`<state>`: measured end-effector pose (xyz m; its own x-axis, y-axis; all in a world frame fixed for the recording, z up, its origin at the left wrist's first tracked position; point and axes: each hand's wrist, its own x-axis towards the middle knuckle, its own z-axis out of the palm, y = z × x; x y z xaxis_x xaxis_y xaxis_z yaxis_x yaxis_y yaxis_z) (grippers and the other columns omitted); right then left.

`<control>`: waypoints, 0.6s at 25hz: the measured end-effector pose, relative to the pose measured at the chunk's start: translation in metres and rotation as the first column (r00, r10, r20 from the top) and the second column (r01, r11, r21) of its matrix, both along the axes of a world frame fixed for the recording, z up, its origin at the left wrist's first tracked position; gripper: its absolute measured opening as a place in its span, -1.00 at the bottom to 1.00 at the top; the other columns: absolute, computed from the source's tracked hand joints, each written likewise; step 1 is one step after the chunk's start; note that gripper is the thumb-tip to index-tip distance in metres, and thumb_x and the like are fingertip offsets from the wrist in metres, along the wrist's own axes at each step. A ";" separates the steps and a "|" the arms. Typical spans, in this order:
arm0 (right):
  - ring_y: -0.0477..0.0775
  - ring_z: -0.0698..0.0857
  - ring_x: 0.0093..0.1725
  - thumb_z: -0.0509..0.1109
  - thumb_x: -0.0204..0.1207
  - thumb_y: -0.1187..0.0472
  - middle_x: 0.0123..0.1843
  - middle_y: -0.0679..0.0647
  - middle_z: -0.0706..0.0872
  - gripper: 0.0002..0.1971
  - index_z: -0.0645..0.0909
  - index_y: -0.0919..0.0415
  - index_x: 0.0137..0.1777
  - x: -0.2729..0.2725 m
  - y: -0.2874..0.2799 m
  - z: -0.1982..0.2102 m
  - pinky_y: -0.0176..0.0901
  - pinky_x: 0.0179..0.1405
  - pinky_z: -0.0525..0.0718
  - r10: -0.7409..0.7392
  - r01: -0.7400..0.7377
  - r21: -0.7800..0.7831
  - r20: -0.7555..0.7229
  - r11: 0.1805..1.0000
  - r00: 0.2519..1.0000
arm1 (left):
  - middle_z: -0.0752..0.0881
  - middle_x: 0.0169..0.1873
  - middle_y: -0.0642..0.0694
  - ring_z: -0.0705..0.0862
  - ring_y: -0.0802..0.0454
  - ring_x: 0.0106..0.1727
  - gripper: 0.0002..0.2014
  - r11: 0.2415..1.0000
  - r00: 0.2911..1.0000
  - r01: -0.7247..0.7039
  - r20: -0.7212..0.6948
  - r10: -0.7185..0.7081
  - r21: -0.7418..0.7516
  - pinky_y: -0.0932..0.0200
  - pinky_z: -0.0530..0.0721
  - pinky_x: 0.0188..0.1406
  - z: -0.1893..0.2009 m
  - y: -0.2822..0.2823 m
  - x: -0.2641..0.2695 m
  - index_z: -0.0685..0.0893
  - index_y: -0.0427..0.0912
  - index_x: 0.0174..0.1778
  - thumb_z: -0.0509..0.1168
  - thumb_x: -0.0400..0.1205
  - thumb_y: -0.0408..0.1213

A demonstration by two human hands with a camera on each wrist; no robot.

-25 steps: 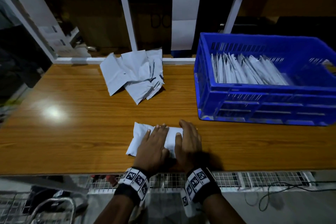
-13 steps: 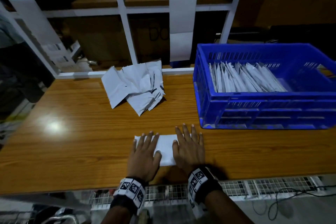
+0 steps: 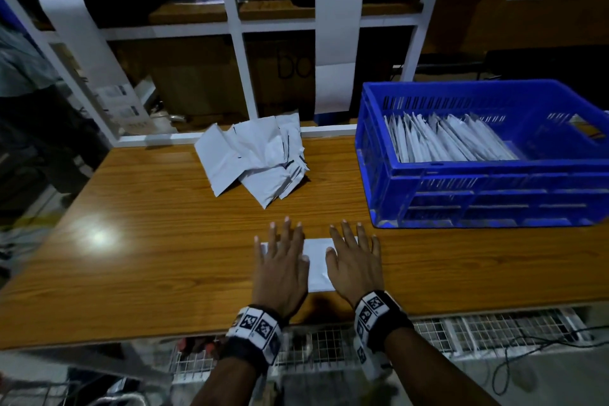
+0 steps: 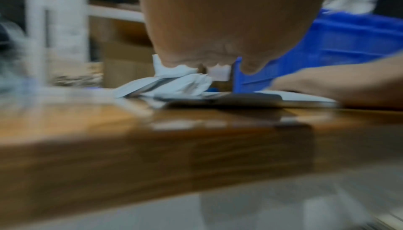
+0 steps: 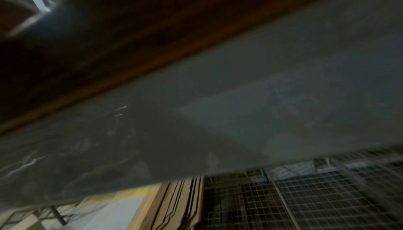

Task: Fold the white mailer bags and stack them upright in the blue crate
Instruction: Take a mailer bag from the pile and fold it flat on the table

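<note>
A folded white mailer bag lies flat near the front edge of the wooden table. My left hand presses its left part with spread straight fingers; my right hand presses its right part the same way. A loose pile of unfolded white mailer bags sits behind them at the table's back. The blue crate stands at the right, with several folded bags upright and leaning in its left half. The blurred left wrist view shows the palm, the pile and the crate.
A white shelf frame with hanging paper strips rises behind the table. Wire mesh runs below the table's front edge. The right wrist view is dark and blurred, showing only the table's underside and mesh.
The puffy bag is now flattened into a neat rectangle. Both hands slid apart across it, fingers spreading; the head view tilted up and drew closer.
</note>
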<state>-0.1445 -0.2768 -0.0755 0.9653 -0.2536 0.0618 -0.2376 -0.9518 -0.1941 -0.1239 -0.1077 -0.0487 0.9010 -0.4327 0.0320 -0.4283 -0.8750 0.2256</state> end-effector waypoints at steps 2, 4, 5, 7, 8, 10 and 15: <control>0.24 0.17 0.74 -0.14 0.66 -0.14 0.76 0.02 0.24 -0.37 0.29 -0.07 0.70 -0.001 0.004 0.002 0.38 0.64 0.16 -0.001 0.001 -0.006 -0.039 1.000 0.999 | -0.19 0.75 -0.06 -0.27 -0.10 0.75 -0.36 0.995 0.996 0.085 0.003 -0.085 -0.045 -0.22 -0.29 0.69 -0.008 -0.015 -0.003 -0.02 -0.04 0.79 -0.30 0.76 0.05; 0.20 0.11 0.76 -0.14 0.68 -0.12 0.78 0.00 0.17 -0.39 0.22 -0.08 0.72 -0.002 0.004 0.000 0.34 0.67 0.12 0.004 -0.005 -0.013 -0.063 1.000 0.998 | -0.25 0.71 -0.03 -0.28 -0.12 0.75 -0.24 0.990 0.988 0.122 -0.084 -0.127 -0.068 -0.21 -0.25 0.72 -0.019 -0.029 -0.005 -0.02 -0.06 0.79 -0.55 0.67 0.15; 0.19 0.11 0.76 -0.18 0.68 -0.11 0.78 0.00 0.16 -0.39 0.23 -0.06 0.72 -0.002 0.004 0.001 0.33 0.67 0.12 0.008 -0.009 -0.011 -0.063 1.000 0.998 | -0.16 0.72 -0.03 -0.16 -0.16 0.77 -0.19 0.990 0.986 0.116 -0.107 -0.124 -0.080 -0.20 -0.18 0.72 -0.025 -0.032 -0.005 0.05 -0.08 0.78 -0.61 0.66 0.16; 0.19 0.20 0.73 -0.22 0.67 -0.09 0.76 -0.01 0.24 -0.36 0.32 0.00 0.70 -0.005 0.003 0.001 0.31 0.66 0.17 0.005 -0.005 -0.011 -0.038 1.000 0.999 | 0.18 0.73 -0.09 0.19 -0.24 0.74 -0.29 0.993 0.983 0.106 -0.145 -0.114 -0.058 -0.23 0.12 0.67 -0.027 -0.032 -0.005 0.29 -0.11 0.73 -0.43 0.76 0.07; 0.20 0.25 0.72 -0.21 0.67 -0.08 0.74 -0.01 0.28 -0.36 0.35 0.02 0.68 -0.006 0.001 0.000 0.30 0.65 0.21 0.003 -0.003 -0.012 -0.024 1.000 1.000 | 0.34 0.68 -0.11 0.35 -0.27 0.67 -0.38 0.993 0.982 0.106 -0.152 -0.114 -0.059 -0.26 0.31 0.60 -0.029 -0.031 -0.005 0.41 -0.11 0.68 -0.27 0.79 0.00; 0.20 0.28 0.71 -0.17 0.69 -0.07 0.73 -0.03 0.31 -0.38 0.37 0.03 0.67 -0.009 0.001 -0.003 0.30 0.65 0.25 -0.009 0.009 -0.013 -0.001 1.000 1.000 | 0.49 0.61 -0.11 0.49 -0.28 0.58 -0.46 0.991 0.985 0.100 -0.133 -0.111 -0.087 -0.25 0.47 0.49 -0.034 -0.027 -0.002 0.49 -0.09 0.63 -0.10 0.78 -0.06; 0.20 0.28 0.71 -0.09 0.70 -0.05 0.72 -0.05 0.33 -0.41 0.34 0.04 0.69 -0.011 -0.002 -0.007 0.29 0.65 0.26 -0.071 0.071 -0.026 0.007 0.997 0.997 | 0.28 0.71 -0.04 0.22 -0.18 0.74 -0.37 0.997 0.993 0.048 -0.106 -0.055 -0.067 -0.08 0.04 0.69 -0.034 -0.018 0.001 0.24 -0.03 0.75 -0.28 0.75 0.01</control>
<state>-0.1555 -0.2792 -0.0829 0.9445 -0.3198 0.0749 -0.3039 -0.9373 -0.1706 -0.1232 -0.1255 -0.0824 0.8774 -0.4785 -0.0349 -0.4423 -0.8349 0.3276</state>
